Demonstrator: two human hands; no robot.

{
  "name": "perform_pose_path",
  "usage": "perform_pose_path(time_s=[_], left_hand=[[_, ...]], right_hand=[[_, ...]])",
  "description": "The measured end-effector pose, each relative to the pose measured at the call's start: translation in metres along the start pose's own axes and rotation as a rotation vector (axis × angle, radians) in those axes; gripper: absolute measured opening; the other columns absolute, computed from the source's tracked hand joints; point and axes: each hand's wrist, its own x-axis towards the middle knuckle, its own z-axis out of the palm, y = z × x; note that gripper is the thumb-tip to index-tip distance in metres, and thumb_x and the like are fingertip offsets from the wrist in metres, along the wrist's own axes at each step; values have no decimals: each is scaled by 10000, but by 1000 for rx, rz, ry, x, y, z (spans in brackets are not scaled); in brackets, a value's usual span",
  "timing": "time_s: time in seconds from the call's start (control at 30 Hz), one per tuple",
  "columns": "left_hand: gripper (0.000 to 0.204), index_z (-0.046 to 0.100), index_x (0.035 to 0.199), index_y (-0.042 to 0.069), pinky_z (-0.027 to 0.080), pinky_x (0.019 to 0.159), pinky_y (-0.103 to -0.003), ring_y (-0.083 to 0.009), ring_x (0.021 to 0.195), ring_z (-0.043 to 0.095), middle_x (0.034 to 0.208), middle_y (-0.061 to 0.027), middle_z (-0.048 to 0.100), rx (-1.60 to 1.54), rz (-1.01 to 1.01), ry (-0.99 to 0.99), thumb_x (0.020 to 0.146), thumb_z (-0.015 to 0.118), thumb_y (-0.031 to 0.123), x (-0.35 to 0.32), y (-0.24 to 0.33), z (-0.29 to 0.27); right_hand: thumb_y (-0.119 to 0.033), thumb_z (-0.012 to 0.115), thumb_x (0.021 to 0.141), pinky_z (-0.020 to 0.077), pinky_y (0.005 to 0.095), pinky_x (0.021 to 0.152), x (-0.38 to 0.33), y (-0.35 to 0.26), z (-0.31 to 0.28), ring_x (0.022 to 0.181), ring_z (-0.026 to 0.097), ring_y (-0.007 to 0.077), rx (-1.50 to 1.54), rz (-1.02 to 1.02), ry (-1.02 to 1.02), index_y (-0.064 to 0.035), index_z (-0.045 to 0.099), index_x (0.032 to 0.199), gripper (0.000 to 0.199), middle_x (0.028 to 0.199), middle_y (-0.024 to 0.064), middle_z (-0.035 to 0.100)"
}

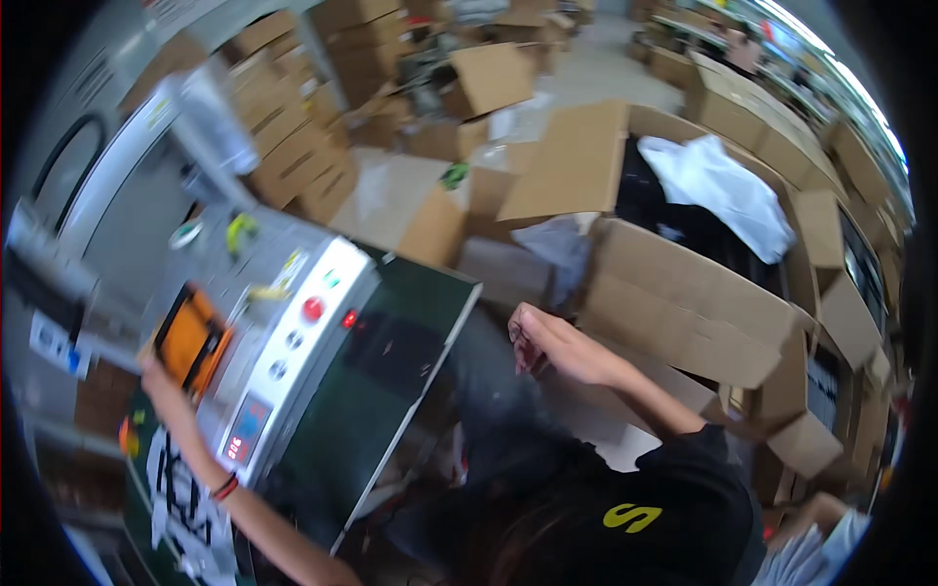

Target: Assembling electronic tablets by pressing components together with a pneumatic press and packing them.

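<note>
At the left, my left hand (168,393) reaches over a white-fronted machine (311,283) and touches the near left edge of a flat orange and black piece (188,337). Its fingers are blurred, so their grip is unclear. The piece lies tilted on the machine's grey bed, beside a silvery plate. My right hand (557,344) hangs in the air in front of an open carton (689,293), apart from the machine. Its fingers are curled in, and nothing shows sticking out of them.
The machine stands on a dark green table (410,303); a white sheet with black strips (186,498) lies at its near left. Yellow-green tape (239,234) sits on the machine's far end. Black items and white plastic (723,186) fill the carton. Stacked boxes (293,146) stand behind.
</note>
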Motion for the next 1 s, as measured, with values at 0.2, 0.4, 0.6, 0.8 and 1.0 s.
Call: perform_pose_path(time_s=[0.2, 0.4, 0.6, 0.8, 1.0], left_hand=[[568, 329, 1350, -82, 331, 1051, -347, -268, 1243, 440, 1358, -210, 425, -721, -258, -89, 981, 431, 338, 29, -3, -19], [500, 238, 1368, -113, 208, 1145, -382, -267, 1336, 327, 1410, -223, 356, -1165, -516, -63, 1018, 281, 240, 23, 31, 6], [517, 194, 1424, -55, 85, 1165, -406, -267, 1402, 177, 1487, -212, 225, -1364, -307, -103, 1004, 310, 224, -18, 64, -12], [558, 62, 1456, -2, 53, 1168, -445, -286, 1417, 95, 1532, -142, 107, -1514, -8, -230, 985, 335, 119, -101, 96, -39], [569, 43, 1474, 70, 246, 1124, -471, -317, 1409, 110, 1543, -66, 102, -1656, -189, -299, 990, 330, 158, -207, 91, 6]], right_hand=[[-302, 391, 986, 477, 344, 677, -52, -86, -134, 694, 617, 220, -789, -204, 530, -11, 514, 1047, 322, 757, 132, 609], [-400, 497, 933, 522, 265, 643, 26, -50, -269, 691, 620, 152, -549, 286, 520, 15, 631, 971, 438, 785, 76, 637], [-197, 534, 867, 498, 484, 828, 126, 62, -282, 994, 610, 415, -1332, 445, 565, 54, 400, 1157, 407, 1127, 304, 566], [-240, 764, 668, 514, 438, 766, 127, 71, -328, 903, 636, 377, -1414, 279, 513, 73, 571, 891, 431, 942, 258, 639], [-378, 710, 704, 505, 420, 814, 116, 57, -334, 937, 629, 382, -1451, 209, 832, 109, 624, 932, 544, 971, 292, 633]])
